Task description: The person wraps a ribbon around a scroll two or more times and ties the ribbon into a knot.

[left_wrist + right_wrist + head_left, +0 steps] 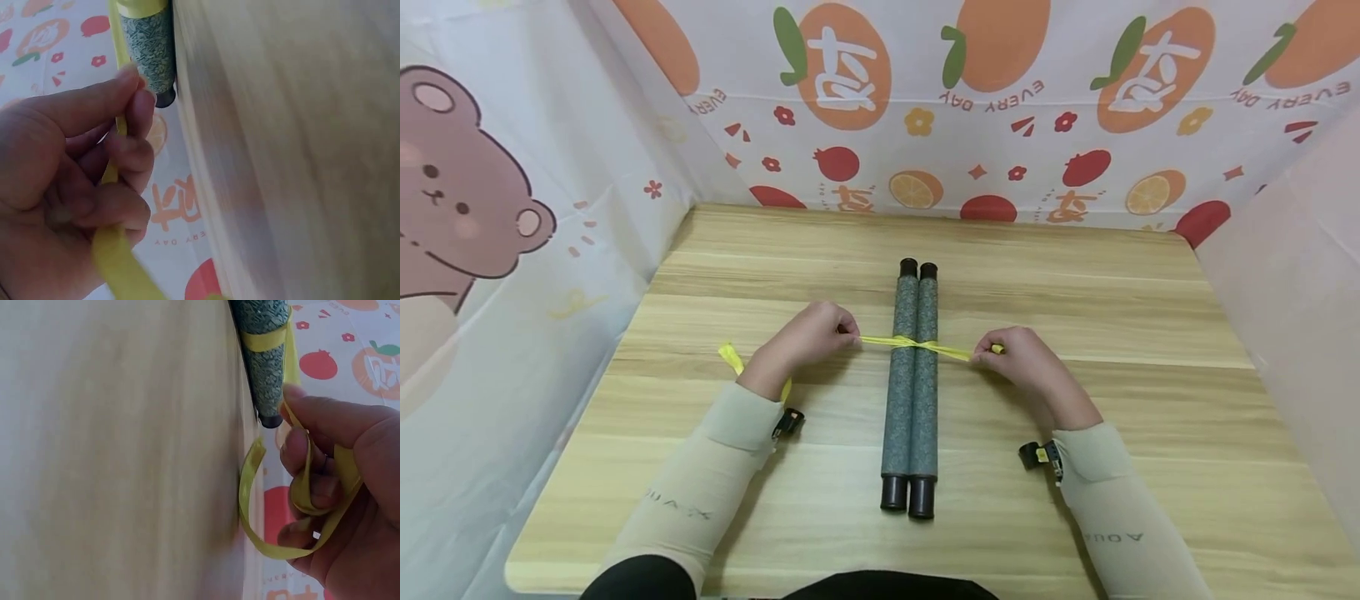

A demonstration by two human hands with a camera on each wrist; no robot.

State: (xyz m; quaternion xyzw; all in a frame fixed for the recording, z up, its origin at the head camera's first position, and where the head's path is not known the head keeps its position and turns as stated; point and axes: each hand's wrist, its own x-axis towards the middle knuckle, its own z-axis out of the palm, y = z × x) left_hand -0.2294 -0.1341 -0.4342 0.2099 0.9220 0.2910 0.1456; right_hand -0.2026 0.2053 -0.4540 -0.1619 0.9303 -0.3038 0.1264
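Observation:
Two grey-green patterned scroll rolls (903,408) with dark end knobs lie side by side on the table. A yellow ribbon (951,352) goes round both at mid-length and crosses between them. On the left, my left hand (811,335) pinches one end of the ribbon between thumb and forefinger; its tail hangs past the wrist. My right hand (1022,358) pinches the other end, and in the right wrist view the loose ribbon (275,551) loops through its curled fingers. Both stretches between hands and rolls look taut. The rolls' underside is hidden.
The wood-grain table (700,283) extends on both sides of the rolls. Behind it hangs a white cloth (917,162) printed with fruit; another with a bear (467,183) covers the left side. A small black camera (788,422) sits at the left wrist, another (1037,456) at the right.

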